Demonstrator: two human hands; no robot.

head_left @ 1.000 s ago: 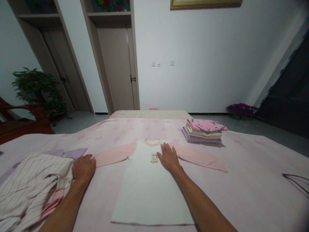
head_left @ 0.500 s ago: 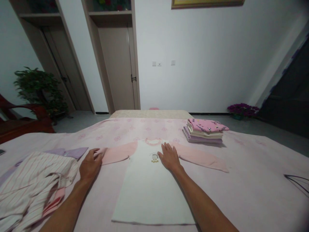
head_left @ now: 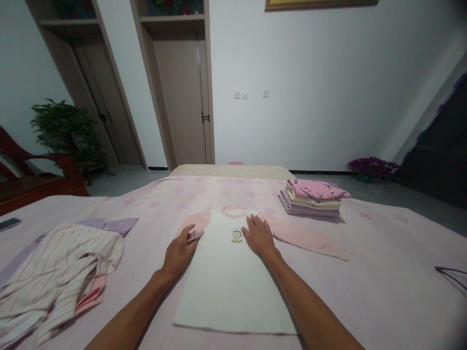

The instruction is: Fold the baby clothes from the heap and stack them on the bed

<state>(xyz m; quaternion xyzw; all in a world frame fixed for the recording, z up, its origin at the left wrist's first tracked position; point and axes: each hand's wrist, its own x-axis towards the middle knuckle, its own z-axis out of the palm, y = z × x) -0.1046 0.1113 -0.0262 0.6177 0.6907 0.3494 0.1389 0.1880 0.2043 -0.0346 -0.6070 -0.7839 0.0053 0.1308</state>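
A white shirt (head_left: 237, 287) with pink sleeves and a small printed figure lies flat on the pink sheet, its collar away from me. My left hand (head_left: 180, 250) is closed on the end of the left-side sleeve, which is doubled back beside the shirt's body. On the upper chest, right of the print, my right hand (head_left: 260, 236) lies flat with its fingers spread. The other pink sleeve (head_left: 310, 236) stretches out to the right.
A folded clothes stack (head_left: 312, 199) sits at the back right. Crumpled striped clothing (head_left: 62, 272) lies at the left over a purple garment (head_left: 122, 226). A phone (head_left: 9, 223) is at the far left, and a black cable (head_left: 450, 274) at the right edge.
My left hand has moved right with the sleeve end, from out at the side to the shirt's edge. My right hand stays on the chest. The view has shifted slightly left.
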